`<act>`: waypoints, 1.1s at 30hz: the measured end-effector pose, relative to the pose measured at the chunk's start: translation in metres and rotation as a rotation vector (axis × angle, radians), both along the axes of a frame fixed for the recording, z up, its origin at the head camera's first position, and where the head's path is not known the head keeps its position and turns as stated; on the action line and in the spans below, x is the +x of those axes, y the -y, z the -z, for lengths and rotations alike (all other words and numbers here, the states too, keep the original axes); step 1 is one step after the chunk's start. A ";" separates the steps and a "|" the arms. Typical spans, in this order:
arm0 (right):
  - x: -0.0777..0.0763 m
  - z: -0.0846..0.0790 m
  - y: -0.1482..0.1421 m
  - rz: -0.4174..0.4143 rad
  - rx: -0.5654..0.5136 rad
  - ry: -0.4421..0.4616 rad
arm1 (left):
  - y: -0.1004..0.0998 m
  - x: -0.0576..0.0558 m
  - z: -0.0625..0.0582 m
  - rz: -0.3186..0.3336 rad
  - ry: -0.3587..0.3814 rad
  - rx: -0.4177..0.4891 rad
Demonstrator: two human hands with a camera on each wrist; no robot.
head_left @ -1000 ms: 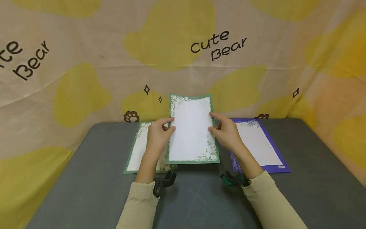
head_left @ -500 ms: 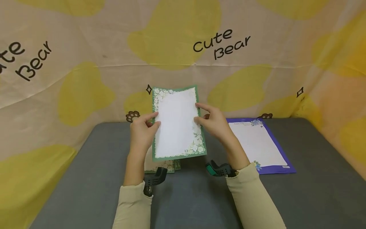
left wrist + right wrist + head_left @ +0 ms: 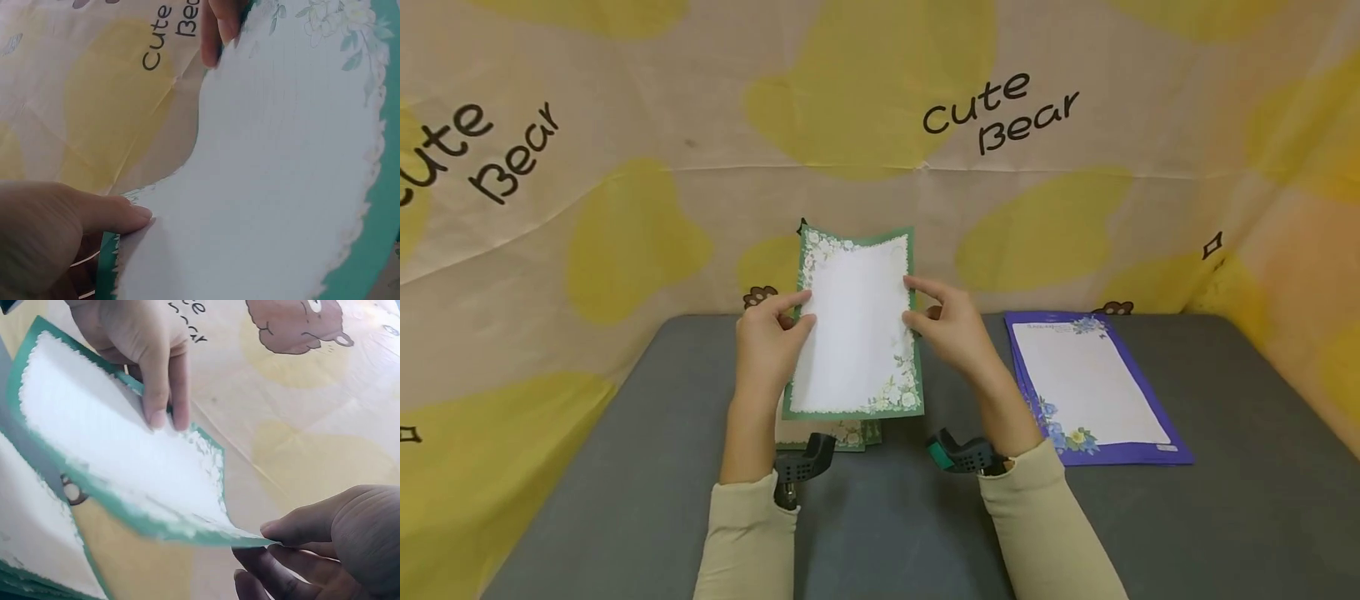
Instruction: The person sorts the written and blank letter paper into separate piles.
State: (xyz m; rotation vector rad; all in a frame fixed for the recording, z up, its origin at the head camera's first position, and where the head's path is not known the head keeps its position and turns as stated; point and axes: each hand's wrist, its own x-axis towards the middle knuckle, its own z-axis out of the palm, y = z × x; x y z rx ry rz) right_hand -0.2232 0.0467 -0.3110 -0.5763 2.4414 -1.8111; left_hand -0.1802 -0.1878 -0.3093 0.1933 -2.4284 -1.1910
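Note:
Between both hands a sheet of paper (image 3: 853,333) with a green border and white flowers in two corners is held up, bowed along its length. My left hand (image 3: 767,342) pinches its left edge with thumb and fingers. On the opposite edge my right hand (image 3: 951,329) pinches it the same way. In the right wrist view the sheet (image 3: 125,437) curves from one hand to the other. Below it lies a stack of similar green-bordered sheets (image 3: 820,435), mostly hidden in the head view; its edges (image 3: 37,519) show in the right wrist view.
To the right on the grey table (image 3: 625,500) lies a stack of purple-bordered sheets (image 3: 1093,383) with blue flowers. Behind the table hangs a cloth (image 3: 865,100) with yellow patches and lettering. Both wrists carry dark bands (image 3: 808,460).
Both hands have carried the green-bordered sheet to the left and slightly up, over the green stack. In the last half second it has tilted a little and bowed more. The purple-bordered stack is now uncovered.

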 end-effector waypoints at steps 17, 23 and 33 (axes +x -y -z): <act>-0.006 0.024 0.028 0.062 0.085 -0.005 | 0.019 -0.006 0.015 -0.056 0.079 -0.047; -0.008 0.036 0.034 0.083 0.129 0.021 | 0.021 -0.008 0.022 -0.061 0.102 -0.067; -0.012 0.058 0.044 0.115 0.147 0.036 | 0.026 -0.014 0.036 -0.070 0.163 -0.077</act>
